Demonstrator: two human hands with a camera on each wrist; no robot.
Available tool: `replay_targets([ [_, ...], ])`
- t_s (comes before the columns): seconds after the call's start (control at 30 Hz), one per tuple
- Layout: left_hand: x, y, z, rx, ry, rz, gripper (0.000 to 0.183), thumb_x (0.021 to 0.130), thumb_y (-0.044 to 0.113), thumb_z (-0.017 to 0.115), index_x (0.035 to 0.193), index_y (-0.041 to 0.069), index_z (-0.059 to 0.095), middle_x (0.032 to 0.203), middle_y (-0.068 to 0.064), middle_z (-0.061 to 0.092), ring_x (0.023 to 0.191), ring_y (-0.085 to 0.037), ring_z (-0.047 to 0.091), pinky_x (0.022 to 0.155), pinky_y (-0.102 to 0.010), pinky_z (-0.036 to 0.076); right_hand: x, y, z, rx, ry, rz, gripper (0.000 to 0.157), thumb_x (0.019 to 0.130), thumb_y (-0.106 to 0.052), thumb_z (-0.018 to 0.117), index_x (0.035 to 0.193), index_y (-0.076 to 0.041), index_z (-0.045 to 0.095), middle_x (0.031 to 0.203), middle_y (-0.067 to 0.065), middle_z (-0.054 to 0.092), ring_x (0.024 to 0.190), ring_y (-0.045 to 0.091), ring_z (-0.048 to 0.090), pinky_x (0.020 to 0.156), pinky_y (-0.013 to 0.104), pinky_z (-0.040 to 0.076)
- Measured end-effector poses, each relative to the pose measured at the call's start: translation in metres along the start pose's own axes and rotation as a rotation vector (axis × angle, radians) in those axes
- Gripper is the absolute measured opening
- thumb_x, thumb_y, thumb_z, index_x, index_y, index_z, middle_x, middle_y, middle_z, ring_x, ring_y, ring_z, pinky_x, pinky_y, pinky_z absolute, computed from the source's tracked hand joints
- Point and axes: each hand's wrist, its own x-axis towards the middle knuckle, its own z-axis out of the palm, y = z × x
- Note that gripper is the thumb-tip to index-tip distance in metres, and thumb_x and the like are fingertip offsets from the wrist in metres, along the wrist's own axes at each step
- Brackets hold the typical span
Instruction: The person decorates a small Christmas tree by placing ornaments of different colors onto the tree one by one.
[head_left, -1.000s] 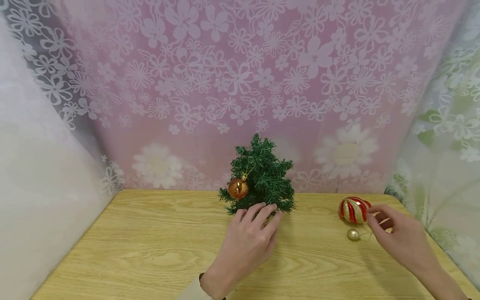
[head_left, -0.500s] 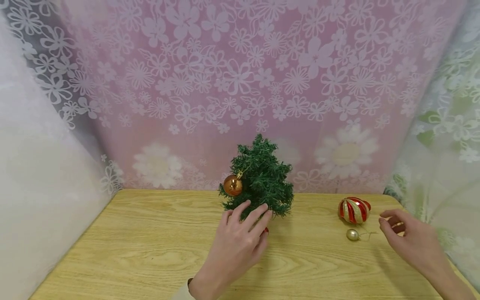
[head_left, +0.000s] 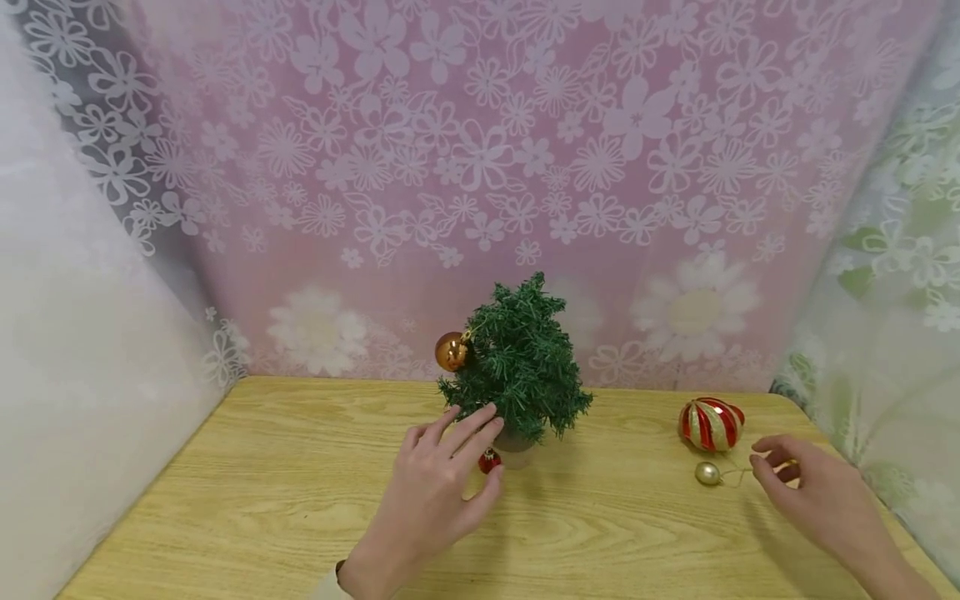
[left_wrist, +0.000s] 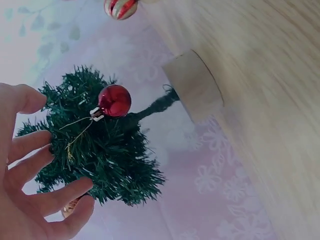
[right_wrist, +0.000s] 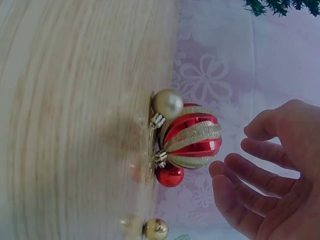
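Note:
My left hand [head_left: 431, 492] is at the lower front of a small green artificial Christmas tree [head_left: 528, 358], spread fingertips at its branches. A shiny copper bauble [head_left: 452, 352] hangs on the tree's left side. Low at the front, beside the thumb, hangs a small red bauble [left_wrist: 114, 100] on a gold string. Over the right side of the table, my right hand [head_left: 817, 492] has loosely bent fingers with nothing between them. Its fingertips are close to the string of a small pale gold bauble [head_left: 707, 474]. Just behind lies a large red-and-gold striped bauble [head_left: 711, 423].
The tree stands on a round, pale base [left_wrist: 192, 85] on the wooden table [head_left: 300, 500]. Beside the striped bauble, the right wrist view shows a small red bauble [right_wrist: 170, 176] and a shiny gold one [right_wrist: 156, 229]. A flowered pink curtain [head_left: 480, 167] hangs behind.
The tree has turned, carrying the copper bauble left and upward and bringing the red bauble into view. My left hand has moved left with it. My right hand has drawn back from the striped bauble.

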Motion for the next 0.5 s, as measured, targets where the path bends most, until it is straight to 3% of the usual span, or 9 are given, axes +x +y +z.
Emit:
replay_targets([
  [0.27,-0.002,-0.011,-0.001,-0.047,-0.002,-0.048,0.045,0.090,0.032,0.076,0.133,0.022,0.070,0.139,0.004,0.067,0.120,-0.031,0.069,0.084,-0.046,0.057,0.000,-0.005,0.013,0.017,-0.097,-0.054,0.009,0.093,-0.012,0.071,0.102,-0.011,0.074,0.085,-0.002,0.071,0.066,-0.003,0.062,0.055,0.023,0.047],
  [0.5,-0.001,-0.021,-0.003,-0.038,-0.004,-0.058,0.045,0.090,0.031,0.075,0.134,0.022,0.068,0.140,0.003,0.066,0.123,-0.032,0.067,0.086,-0.048,0.057,0.005,-0.011,0.021,-0.001,-0.291,-0.038,0.018,0.094,-0.019,0.073,0.110,-0.012,0.073,0.102,0.005,0.073,0.078,0.013,0.066,0.060,0.031,0.052],
])
